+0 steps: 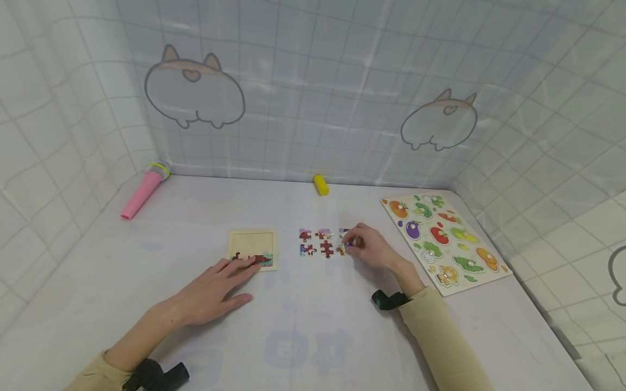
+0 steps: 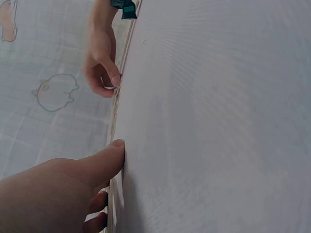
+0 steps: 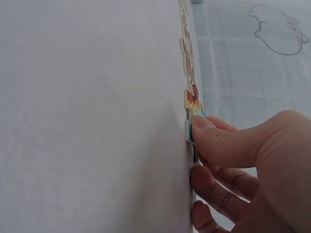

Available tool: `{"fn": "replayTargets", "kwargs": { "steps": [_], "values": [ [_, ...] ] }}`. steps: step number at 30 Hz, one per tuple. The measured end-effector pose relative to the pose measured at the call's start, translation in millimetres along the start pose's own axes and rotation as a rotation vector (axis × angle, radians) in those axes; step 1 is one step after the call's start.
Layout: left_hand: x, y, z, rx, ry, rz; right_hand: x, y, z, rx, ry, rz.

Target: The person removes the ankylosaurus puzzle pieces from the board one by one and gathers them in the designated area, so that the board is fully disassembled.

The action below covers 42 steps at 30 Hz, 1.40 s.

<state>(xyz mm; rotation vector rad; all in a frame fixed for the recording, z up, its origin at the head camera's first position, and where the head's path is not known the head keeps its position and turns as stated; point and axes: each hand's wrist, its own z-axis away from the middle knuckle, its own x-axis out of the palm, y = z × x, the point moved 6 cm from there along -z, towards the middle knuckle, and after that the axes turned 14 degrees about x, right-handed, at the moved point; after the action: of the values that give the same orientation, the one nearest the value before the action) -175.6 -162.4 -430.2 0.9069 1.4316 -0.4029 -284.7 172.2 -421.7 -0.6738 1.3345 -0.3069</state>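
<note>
- A puzzle piece (image 3: 189,131) is pinched in the grip of the right hand (image 1: 370,247), at the right end of loose pieces (image 1: 326,249) on the table (image 1: 293,304).
- The left hand (image 1: 209,293), fingers extended, rests on a part-filled tray (image 1: 252,243).
- A board (image 1: 424,229) lies right, a yellow block (image 1: 320,185) behind, a pink microphone (image 1: 145,191) far left.

Booth-like space: cartoon-printed sheeting (image 1: 318,98), white tabletop (image 1: 210,206)

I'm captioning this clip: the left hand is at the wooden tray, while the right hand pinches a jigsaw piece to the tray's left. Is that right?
Wrong side: the head view shows the right hand pinching the jigsaw piece to the right of the wooden tray, with the left hand at the tray.
</note>
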Motion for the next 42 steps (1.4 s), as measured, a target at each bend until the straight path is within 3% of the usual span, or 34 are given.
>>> {"fn": "replayTargets", "kwargs": {
  "steps": [8, 28, 42],
  "values": [
    [-0.2, 0.7, 0.1, -0.001, 0.0, 0.013, 0.3, 0.8, -1.0, -0.005, 0.004, 0.014],
    [0.2, -1.6, 0.0, 0.0, 0.006, 0.033, -0.3, 11.4, -5.0, 0.091, 0.017, -0.008],
    [-4.8, -2.3, 0.4, 0.012, 0.046, 0.083, -5.1, 6.9, -1.7, 0.077, 0.048, -0.048]
  ]
}}
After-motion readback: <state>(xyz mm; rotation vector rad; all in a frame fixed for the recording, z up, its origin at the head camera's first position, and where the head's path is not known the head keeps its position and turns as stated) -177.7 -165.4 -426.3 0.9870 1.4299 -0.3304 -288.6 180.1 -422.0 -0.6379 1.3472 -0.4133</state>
